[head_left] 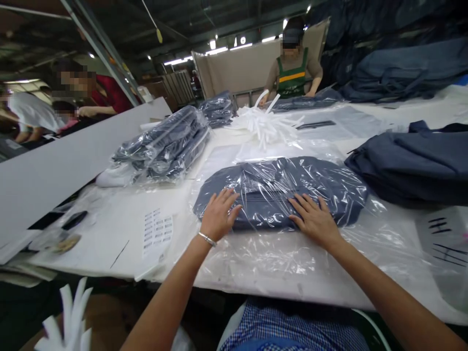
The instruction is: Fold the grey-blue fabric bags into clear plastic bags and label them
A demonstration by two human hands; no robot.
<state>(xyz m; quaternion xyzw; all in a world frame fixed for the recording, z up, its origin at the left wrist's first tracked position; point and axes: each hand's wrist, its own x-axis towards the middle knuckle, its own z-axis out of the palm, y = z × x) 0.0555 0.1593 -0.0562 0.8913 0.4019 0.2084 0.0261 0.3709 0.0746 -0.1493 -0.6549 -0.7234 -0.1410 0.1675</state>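
Observation:
A folded dark blue garment [281, 187] lies inside a clear plastic bag [292, 253] on the white table [120, 234] in front of me. My left hand [219, 214] lies flat on the garment's near left end, fingers stretched out, a silver bracelet at the wrist. My right hand [314, 219] presses flat on the near right part, fingers spread. Neither hand grips anything.
A stack of bagged blue garments [164, 146] sits at the left back, and unbagged blue garments [413, 161] at the right. White plastic strips [266, 124] lie behind. A sticker sheet [157, 231] is at my left. A person in a green apron [292, 68] works across the table; others stand far left.

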